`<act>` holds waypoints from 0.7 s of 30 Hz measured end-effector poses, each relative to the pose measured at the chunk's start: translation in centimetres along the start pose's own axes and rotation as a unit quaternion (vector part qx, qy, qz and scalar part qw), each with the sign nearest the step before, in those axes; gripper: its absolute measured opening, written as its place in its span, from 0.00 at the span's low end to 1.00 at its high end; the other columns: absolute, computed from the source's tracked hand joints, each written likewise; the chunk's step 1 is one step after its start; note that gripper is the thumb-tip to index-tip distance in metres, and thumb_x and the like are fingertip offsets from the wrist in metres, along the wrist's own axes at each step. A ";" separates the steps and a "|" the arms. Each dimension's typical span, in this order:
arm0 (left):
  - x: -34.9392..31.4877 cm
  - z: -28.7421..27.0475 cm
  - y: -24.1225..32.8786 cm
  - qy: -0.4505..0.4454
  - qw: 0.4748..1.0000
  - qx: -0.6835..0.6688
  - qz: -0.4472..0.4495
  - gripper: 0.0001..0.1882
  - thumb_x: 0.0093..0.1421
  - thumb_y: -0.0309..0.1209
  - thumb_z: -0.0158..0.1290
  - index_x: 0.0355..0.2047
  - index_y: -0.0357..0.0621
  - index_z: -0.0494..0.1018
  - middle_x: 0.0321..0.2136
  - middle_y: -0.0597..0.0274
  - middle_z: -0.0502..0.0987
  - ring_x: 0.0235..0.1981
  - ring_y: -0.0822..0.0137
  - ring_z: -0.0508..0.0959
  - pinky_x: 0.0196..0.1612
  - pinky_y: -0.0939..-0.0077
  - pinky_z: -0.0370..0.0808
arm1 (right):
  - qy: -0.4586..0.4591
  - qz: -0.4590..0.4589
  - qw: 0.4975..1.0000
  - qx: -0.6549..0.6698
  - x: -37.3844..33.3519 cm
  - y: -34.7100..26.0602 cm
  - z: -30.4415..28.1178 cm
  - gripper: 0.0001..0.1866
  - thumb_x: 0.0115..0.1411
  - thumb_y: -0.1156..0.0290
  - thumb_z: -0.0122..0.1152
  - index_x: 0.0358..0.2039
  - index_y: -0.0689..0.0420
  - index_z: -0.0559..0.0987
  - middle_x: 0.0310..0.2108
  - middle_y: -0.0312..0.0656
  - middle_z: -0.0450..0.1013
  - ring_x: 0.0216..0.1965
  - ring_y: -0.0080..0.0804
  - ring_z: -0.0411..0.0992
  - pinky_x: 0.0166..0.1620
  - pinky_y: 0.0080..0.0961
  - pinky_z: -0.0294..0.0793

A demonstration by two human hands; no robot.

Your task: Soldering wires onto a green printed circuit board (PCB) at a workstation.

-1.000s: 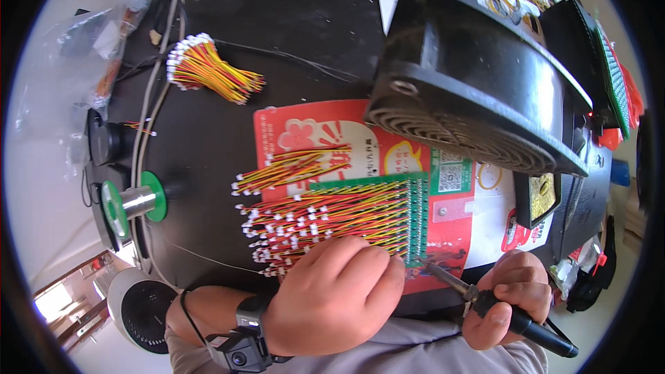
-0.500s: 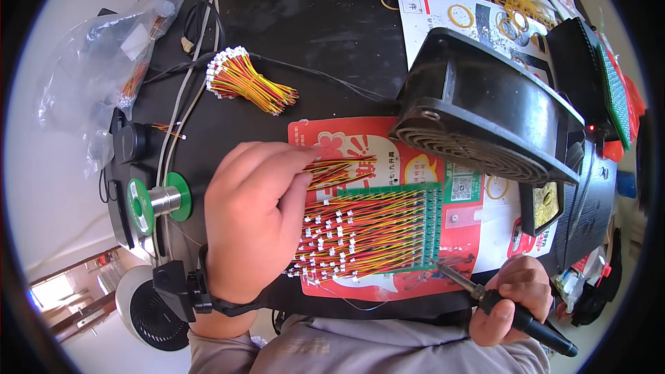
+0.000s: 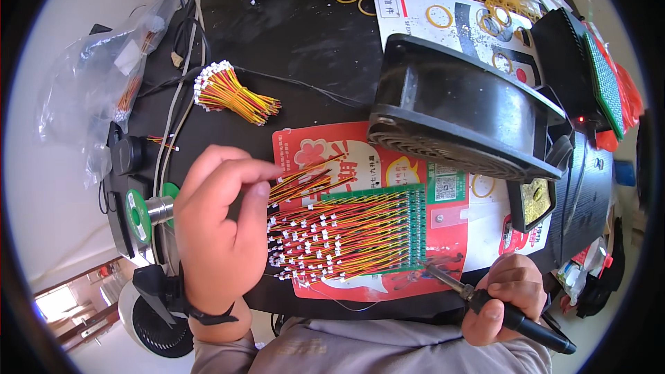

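Observation:
My left hand is over the left end of a loose bunch of red, yellow and black wires. Its thumb and forefinger close at the end of a slanting wire, and the fingertips partly hide the grip. Below the bunch lies a green circuit board with a dense row of such wires attached, white connectors at their free ends. In my closed right hand is a soldering iron. Its tip slants up-left to the board's lower right corner.
Beyond the board stands a black fan, beside a yellow sponge in a holder. A solder spool stands at left, near cables. A tied wire bundle lies farther back. Rubber bands lie on white paper. Red card underlies the board.
The view has shifted slightly. My left hand has drawn back leftward from the loose bunch, and a wire there now slants upward. The soldering iron stays at the board's corner.

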State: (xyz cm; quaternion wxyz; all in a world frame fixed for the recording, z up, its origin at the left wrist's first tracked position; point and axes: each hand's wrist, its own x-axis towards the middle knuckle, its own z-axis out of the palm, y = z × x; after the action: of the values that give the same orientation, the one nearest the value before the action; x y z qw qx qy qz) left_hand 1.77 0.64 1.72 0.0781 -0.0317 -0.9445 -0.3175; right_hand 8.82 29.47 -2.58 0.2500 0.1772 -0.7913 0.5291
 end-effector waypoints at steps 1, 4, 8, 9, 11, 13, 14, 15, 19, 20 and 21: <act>-0.3 -0.1 0.1 -0.005 0.998 -0.058 -0.015 0.05 0.55 0.16 0.55 0.32 0.35 0.77 0.28 0.55 0.76 0.28 0.60 0.76 0.34 0.72 0.72 | 0.006 -0.003 1.000 0.003 0.0 0.0 0.1 0.15 0.57 0.63 0.60 0.26 0.62 0.70 0.15 0.39 0.62 0.14 0.25 0.62 0.17 0.21 0.58; -1.4 0.2 1.3 -0.045 0.968 -0.236 -0.074 0.03 0.56 0.21 0.59 0.29 0.34 0.75 0.28 0.55 0.78 0.29 0.63 0.78 0.35 0.74 0.73 | 0.015 -0.004 1.000 0.005 0.2 0.0 0.2 0.15 0.56 0.63 0.60 0.25 0.62 0.70 0.14 0.39 0.62 0.13 0.25 0.62 0.16 0.21 0.58; -2.2 0.6 3.1 -0.110 0.954 -0.275 0.044 0.05 0.55 0.18 0.60 0.32 0.35 0.78 0.30 0.54 0.79 0.30 0.65 0.79 0.34 0.75 0.75 | 0.015 -0.003 1.000 0.008 0.6 -0.3 0.1 0.14 0.55 0.64 0.61 0.24 0.62 0.71 0.14 0.38 0.63 0.13 0.25 0.62 0.15 0.20 0.58; -2.4 0.9 3.4 -0.142 0.948 -0.272 0.088 0.06 0.55 0.17 0.60 0.34 0.36 0.77 0.32 0.54 0.78 0.31 0.66 0.79 0.34 0.76 0.76 | 0.012 -0.001 1.000 0.004 0.6 -0.3 0.1 0.14 0.55 0.64 0.61 0.24 0.62 0.71 0.14 0.38 0.63 0.13 0.25 0.62 0.15 0.20 0.58; -2.8 1.7 3.5 -0.162 0.934 -0.303 0.095 0.09 0.54 0.16 0.61 0.36 0.37 0.78 0.31 0.54 0.79 0.30 0.66 0.80 0.32 0.76 0.76 | 0.008 0.013 1.000 0.003 0.6 -0.2 0.2 0.14 0.55 0.64 0.61 0.25 0.61 0.71 0.14 0.37 0.63 0.12 0.24 0.63 0.15 0.19 0.59; -3.3 2.2 3.8 -0.171 0.923 -0.330 0.102 0.13 0.52 0.13 0.60 0.38 0.38 0.79 0.29 0.55 0.80 0.26 0.66 0.82 0.28 0.78 0.78 | 0.013 0.013 1.000 0.005 0.6 -0.2 0.2 0.14 0.54 0.65 0.64 0.25 0.61 0.71 0.13 0.36 0.64 0.11 0.25 0.62 0.14 0.21 0.59; -3.5 2.5 3.9 -0.171 0.922 -0.334 0.101 0.13 0.52 0.13 0.60 0.38 0.38 0.79 0.29 0.55 0.80 0.26 0.66 0.82 0.28 0.78 0.78 | 0.022 0.012 1.000 0.010 0.6 -0.2 0.1 0.14 0.53 0.67 0.68 0.26 0.61 0.72 0.13 0.35 0.66 0.10 0.26 0.62 0.13 0.23 0.59; -3.8 2.5 3.9 -0.175 0.925 -0.320 0.105 0.13 0.52 0.13 0.60 0.38 0.38 0.79 0.29 0.56 0.80 0.26 0.66 0.82 0.28 0.78 0.78 | 0.020 0.013 1.000 0.011 0.6 -0.2 0.2 0.14 0.53 0.67 0.68 0.26 0.61 0.72 0.13 0.35 0.66 0.10 0.26 0.62 0.13 0.23 0.59; -4.3 3.1 3.7 -0.172 0.936 -0.271 0.148 0.14 0.49 0.15 0.64 0.37 0.38 0.80 0.28 0.58 0.80 0.24 0.66 0.81 0.27 0.76 0.78 | 0.020 0.018 1.000 0.011 0.7 -0.4 0.5 0.14 0.54 0.67 0.68 0.26 0.62 0.72 0.13 0.35 0.66 0.10 0.26 0.62 0.13 0.23 0.58; -4.6 3.5 3.7 -0.159 0.940 -0.250 0.169 0.14 0.47 0.16 0.65 0.35 0.38 0.81 0.28 0.59 0.79 0.24 0.66 0.81 0.27 0.76 0.78 | 0.020 0.020 1.000 0.013 0.8 -0.4 0.6 0.14 0.54 0.66 0.68 0.26 0.62 0.72 0.13 0.35 0.66 0.10 0.26 0.62 0.13 0.23 0.58; -4.6 4.1 3.8 -0.122 0.948 -0.213 0.202 0.15 0.43 0.18 0.67 0.34 0.37 0.81 0.27 0.60 0.79 0.24 0.65 0.80 0.26 0.75 0.77 | 0.019 0.022 1.000 0.010 0.8 -0.4 0.5 0.14 0.54 0.66 0.68 0.26 0.62 0.72 0.13 0.35 0.66 0.10 0.26 0.62 0.13 0.23 0.58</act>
State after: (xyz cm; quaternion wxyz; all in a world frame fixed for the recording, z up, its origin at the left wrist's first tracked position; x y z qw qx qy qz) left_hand 6.18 6.13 -0.03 0.0164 -0.2764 -0.8311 -0.4824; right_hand 8.27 28.80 -1.94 0.2517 0.1517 -0.7847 0.5457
